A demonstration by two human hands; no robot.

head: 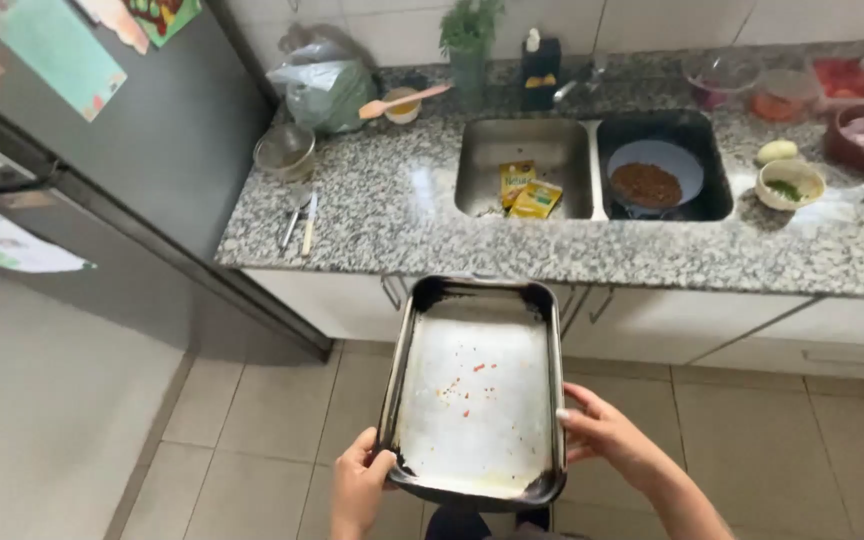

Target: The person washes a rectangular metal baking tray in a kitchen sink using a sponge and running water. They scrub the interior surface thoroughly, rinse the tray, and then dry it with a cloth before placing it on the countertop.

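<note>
I hold a rectangular metal baking tray point(556, 370) level in front of me, above the tiled floor. Its rim is dark and burnt, and its pale bottom carries a few orange and red crumbs. My left hand point(358, 484) grips the near left corner of the tray. My right hand point(607, 434) grips the right rim near the front. The tray's far end points toward the granite counter point(382, 210) and its double sink point(527, 150).
The left basin holds yellow packets point(527, 188); the right basin holds a pan of brown food point(652, 182). Bowls point(790, 184) and containers stand on the counter's right. A sieve point(285, 150), utensils and a bag lie at its left. A grey fridge point(132, 150) stands left.
</note>
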